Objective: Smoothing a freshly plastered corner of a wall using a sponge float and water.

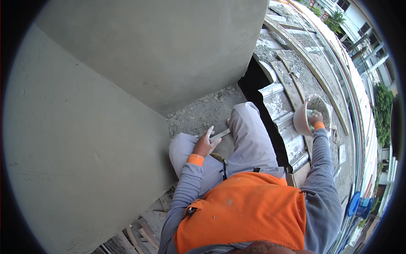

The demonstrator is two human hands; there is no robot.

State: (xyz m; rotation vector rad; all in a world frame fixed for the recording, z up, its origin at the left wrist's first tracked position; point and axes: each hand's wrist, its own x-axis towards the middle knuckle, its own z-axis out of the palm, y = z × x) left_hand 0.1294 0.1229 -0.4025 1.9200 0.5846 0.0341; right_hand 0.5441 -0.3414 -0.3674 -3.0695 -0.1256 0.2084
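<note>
My left hand [204,146] is over my lap, gripping a pale flat strip-like tool [221,134] between thumb and fingers. The tool points toward my right knee; its exact kind is unclear. On the right, my right arm is stretched out to a pinkish-white bucket [300,121] with grey mortar-like smears inside. Closed fingers of my right hand [315,117] are inside its rim, around something pale that is mostly hidden.
Smooth grey plastered walls [84,139] meet in a corner before me and to my left. Mortar crumbs cover the ledge [203,106] at their foot. A dark gap [253,80] runs right of my knees. Beyond lie metal sheets [277,101], planks [292,76] and rails [359,139].
</note>
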